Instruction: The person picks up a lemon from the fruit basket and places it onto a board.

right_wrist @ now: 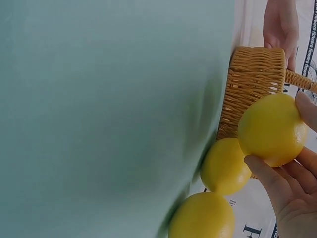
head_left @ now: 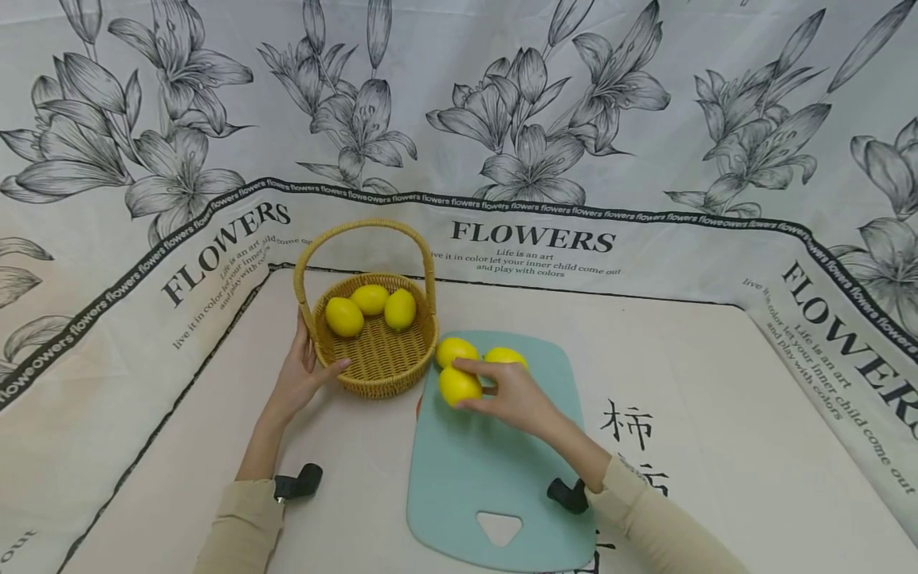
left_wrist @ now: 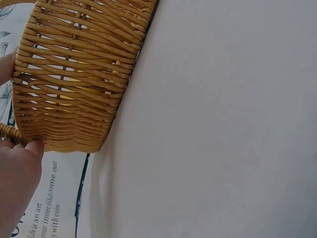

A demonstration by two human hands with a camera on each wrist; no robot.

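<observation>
1. Nearest, the pale blue-green board (head_left: 495, 470) lies flat, with a cut-out at its near end.
2. Over its far part, the right hand (head_left: 512, 395) pinches a lemon (head_left: 459, 387) between thumb and fingertips. The lemon is probably light and firm; its smooth, rounded skin could slip or roll, so a hold across its widest part should suit.
3. Just beyond, a second lemon (head_left: 457, 349) and a third lemon (head_left: 506, 358) rest at the board's far end, near the basket.
4. Left of them, the left hand (head_left: 304, 379) grips the wicker basket (head_left: 383, 388), thumb over the rim. It looks light and slightly springy; the rim or the arched handle (head_left: 366, 224) offers a hold.
5. Inside, three lemons (head_left: 370, 300) sit towards the far side, the near woven floor bare.
6. Farthest stands the flower-printed cloth (head_left: 534, 239).
</observation>
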